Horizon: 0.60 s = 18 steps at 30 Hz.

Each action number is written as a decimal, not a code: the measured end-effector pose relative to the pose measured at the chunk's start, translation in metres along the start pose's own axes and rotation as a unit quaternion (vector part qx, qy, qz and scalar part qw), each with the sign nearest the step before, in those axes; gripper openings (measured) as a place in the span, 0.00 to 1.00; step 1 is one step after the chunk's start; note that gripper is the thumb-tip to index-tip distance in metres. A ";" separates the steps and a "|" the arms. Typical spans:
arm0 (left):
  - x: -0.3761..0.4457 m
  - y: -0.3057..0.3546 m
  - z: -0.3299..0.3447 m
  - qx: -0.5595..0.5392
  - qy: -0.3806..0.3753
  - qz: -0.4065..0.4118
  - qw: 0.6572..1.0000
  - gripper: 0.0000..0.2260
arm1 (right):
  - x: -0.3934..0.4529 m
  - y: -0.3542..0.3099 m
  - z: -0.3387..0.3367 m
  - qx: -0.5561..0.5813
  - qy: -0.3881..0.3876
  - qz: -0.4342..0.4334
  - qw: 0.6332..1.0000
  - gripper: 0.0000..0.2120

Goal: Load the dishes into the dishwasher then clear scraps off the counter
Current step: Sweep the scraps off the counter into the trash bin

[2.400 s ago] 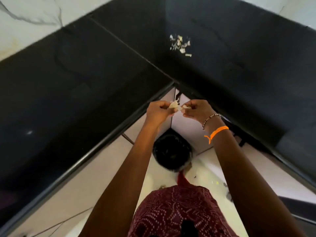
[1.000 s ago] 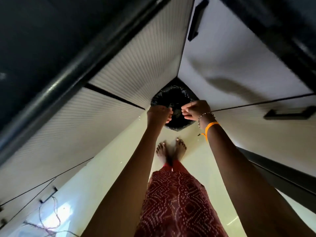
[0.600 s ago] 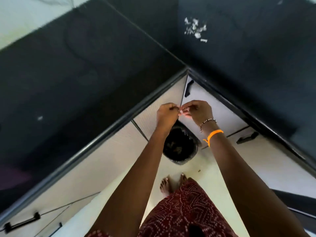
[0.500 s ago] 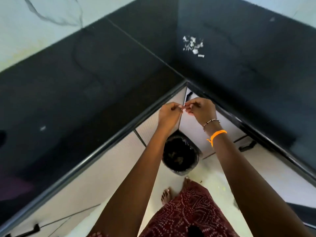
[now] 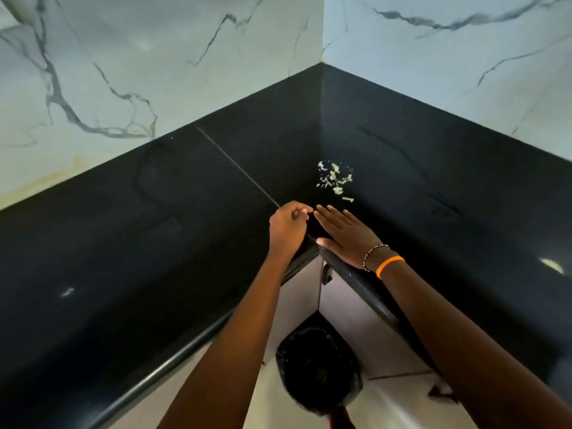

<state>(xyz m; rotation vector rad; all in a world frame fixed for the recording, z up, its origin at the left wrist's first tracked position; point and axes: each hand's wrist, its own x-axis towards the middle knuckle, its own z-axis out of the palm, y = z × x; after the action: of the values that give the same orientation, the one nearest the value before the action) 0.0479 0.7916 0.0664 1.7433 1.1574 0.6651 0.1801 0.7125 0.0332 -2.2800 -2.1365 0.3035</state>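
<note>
The counter is glossy, smooth black stone. Veined, polished marble covers the wall. The scraps look pale and flaky.

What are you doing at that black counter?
A person is cleaning food scraps off the black counter. The right hand is flat and open above the counter's inner corner, just short of the little pile. The left hand is curled beside it; whether it holds anything is unclear. A black-lined bin waits on the floor below.

Both forearms are bare. The right wrist wears an orange band and a beaded bracelet; a red garment, possibly patterned, shows at bottom centre.
</note>
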 end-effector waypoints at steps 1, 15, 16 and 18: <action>0.011 0.002 0.006 0.015 0.002 0.000 1.000 0.10 | 0.010 0.013 -0.004 -0.001 0.001 0.001 1.000 0.29; 0.076 -0.012 0.016 0.329 -0.096 0.046 0.938 0.33 | 0.043 0.066 -0.024 0.082 0.106 0.253 0.958 0.34; 0.081 -0.013 0.017 0.356 -0.123 0.051 0.925 0.35 | 0.044 0.066 -0.021 0.085 0.078 0.285 0.952 0.36; 0.090 -0.014 0.018 0.412 -0.157 0.073 0.895 0.36 | 0.047 0.062 -0.015 0.070 0.059 0.312 0.946 0.38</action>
<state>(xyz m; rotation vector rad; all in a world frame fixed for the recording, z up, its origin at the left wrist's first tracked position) 0.0938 0.8686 0.0415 2.5470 1.1580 -0.0832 0.2460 0.7561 0.0333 -2.7356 -1.2394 0.2927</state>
